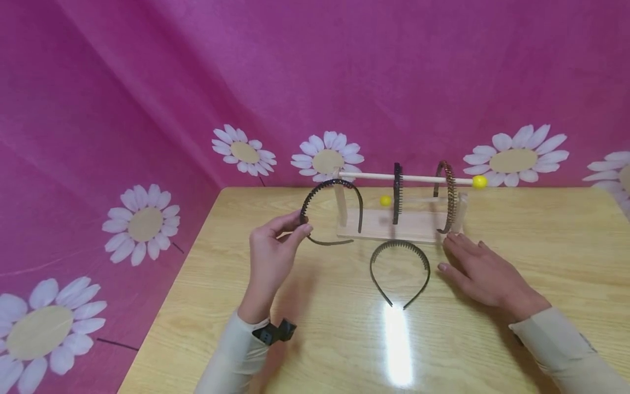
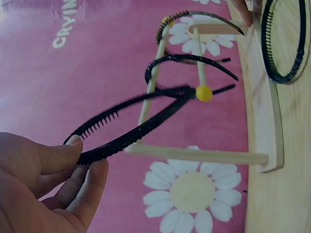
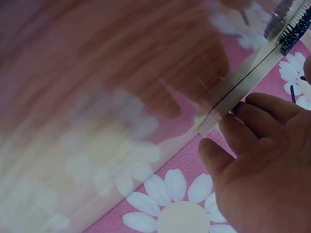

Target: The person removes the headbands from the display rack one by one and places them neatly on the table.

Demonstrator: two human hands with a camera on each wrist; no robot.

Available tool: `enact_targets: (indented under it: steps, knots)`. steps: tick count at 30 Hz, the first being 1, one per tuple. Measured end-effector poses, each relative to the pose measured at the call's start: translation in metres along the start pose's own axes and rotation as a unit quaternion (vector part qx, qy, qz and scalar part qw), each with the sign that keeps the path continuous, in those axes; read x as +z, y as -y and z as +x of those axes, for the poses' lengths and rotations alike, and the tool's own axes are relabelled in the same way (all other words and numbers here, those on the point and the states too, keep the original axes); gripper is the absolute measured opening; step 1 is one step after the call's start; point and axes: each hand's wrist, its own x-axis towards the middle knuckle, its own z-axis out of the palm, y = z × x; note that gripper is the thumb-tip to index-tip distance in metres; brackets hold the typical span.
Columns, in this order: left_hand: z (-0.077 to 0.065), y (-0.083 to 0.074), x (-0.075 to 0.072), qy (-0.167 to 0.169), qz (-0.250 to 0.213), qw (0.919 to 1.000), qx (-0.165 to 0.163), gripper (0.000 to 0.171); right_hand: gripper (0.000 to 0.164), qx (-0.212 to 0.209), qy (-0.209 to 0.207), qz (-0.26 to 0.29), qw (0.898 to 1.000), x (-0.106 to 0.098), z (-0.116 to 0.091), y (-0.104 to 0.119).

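My left hand [image 1: 275,246] pinches a black toothed headband [image 1: 320,187] between thumb and fingers, raised at the left end of a wooden stand [image 1: 369,225]. In the left wrist view its free ends lie across the yellow ball [image 2: 204,93] of the lower rod; whether they touch is unclear. A black headband [image 1: 396,191] and a brown patterned headband [image 1: 450,194] hang on the stand's upper rod [image 1: 374,176]. Another black headband [image 1: 400,244] lies flat before the stand. My right hand [image 1: 484,271] rests with extended fingers at the base's right end, holding nothing.
The stand is on a light wooden table [image 1: 541,246], near its back edge. A second yellow ball [image 1: 479,181] caps the upper rod's right end. Behind and to the left hangs a pink cloth [image 1: 394,82] with large white daisies.
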Motion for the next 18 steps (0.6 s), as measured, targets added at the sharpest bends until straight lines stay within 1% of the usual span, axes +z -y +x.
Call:
enact_targets:
  steps: [6, 9, 13, 18]
  knots:
    - [0.006, 0.012, -0.003, 0.009, 0.011, 0.9990, -0.043, 0.023, 0.069, 0.002, 0.004, -0.005, 1.000, -0.001, 0.000, 0.000]
    - [0.008, 0.018, -0.004, 0.015, 0.024, 0.9979, -0.059, 0.020, 0.070, -0.001, 0.004, -0.004, 1.000, -0.002, 0.001, -0.001]
    - [0.012, 0.029, -0.005, 0.029, 0.043, 0.9963, -0.068, 0.019, 0.070, 0.000, 0.007, 0.000, 1.000, -0.002, 0.002, -0.001]
    - [0.017, 0.039, -0.004, 0.050, 0.073, 0.9935, -0.072, 0.019, 0.070, 0.005, 0.009, 0.001, 1.000, -0.002, 0.000, -0.001]
